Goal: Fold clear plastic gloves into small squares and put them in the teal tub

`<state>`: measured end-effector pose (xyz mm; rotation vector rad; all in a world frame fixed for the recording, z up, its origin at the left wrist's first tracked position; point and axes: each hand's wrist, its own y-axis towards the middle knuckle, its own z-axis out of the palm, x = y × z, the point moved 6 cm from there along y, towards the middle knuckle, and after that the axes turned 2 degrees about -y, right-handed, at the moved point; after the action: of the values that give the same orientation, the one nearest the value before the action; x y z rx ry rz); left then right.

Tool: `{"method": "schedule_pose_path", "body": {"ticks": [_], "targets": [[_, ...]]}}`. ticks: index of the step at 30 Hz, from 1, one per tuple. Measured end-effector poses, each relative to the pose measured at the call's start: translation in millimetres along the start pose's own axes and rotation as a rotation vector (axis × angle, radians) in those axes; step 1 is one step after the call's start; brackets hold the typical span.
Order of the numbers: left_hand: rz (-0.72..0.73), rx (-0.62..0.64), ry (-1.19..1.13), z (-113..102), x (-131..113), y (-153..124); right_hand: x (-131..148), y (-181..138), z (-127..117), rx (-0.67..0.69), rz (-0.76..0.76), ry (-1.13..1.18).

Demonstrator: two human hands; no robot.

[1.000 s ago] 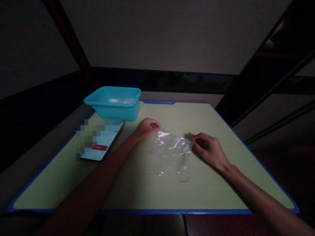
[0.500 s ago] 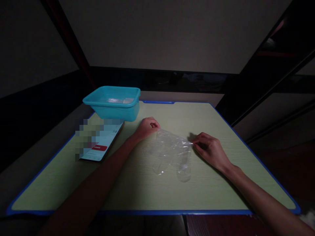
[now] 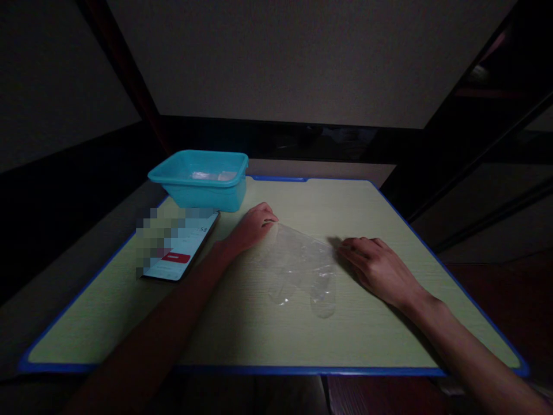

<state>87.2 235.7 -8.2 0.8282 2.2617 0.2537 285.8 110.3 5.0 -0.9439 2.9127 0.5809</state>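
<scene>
A clear plastic glove [image 3: 302,265] lies flat on the pale green table [image 3: 242,328], its fingers pointing toward me. My left hand [image 3: 253,226] rests at the glove's far left corner with the fingers curled, pinching the edge. My right hand [image 3: 377,266] lies on the table at the glove's right corner. Its fingers are stretched out flat and their tips touch the plastic.
A teal plastic tub [image 3: 201,180] with something pale inside stands at the table's far left. A phone [image 3: 179,245] with a lit screen lies in front of it. The table has a blue rim, and dark furniture and rails surround it.
The glove, held a little raised and crinkled between both hands, now lies flat on the table. My right hand's fingers went from a pinch to lying flat.
</scene>
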Motion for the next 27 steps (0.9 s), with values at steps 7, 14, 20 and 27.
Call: {"method": "schedule_pose_path", "body": {"ticks": [7,14,20,27], "targets": [[0.143,0.107,0.177,22.3,-60.1,-13.9,20.6,27.3,1.4,0.065,0.17,0.387],[0.216,0.345,0.448,49.1,-81.9,-31.6,37.3,34.0,27.9,0.168,0.147,0.285],[0.168,0.423,0.469,49.2,-67.9,-40.7,38.1,21.9,38.0,0.23,0.157,0.172],[0.082,0.417,0.444,44.5,-57.4,-45.2,33.2,10.2,39.6,0.217,0.17,0.132]]}}
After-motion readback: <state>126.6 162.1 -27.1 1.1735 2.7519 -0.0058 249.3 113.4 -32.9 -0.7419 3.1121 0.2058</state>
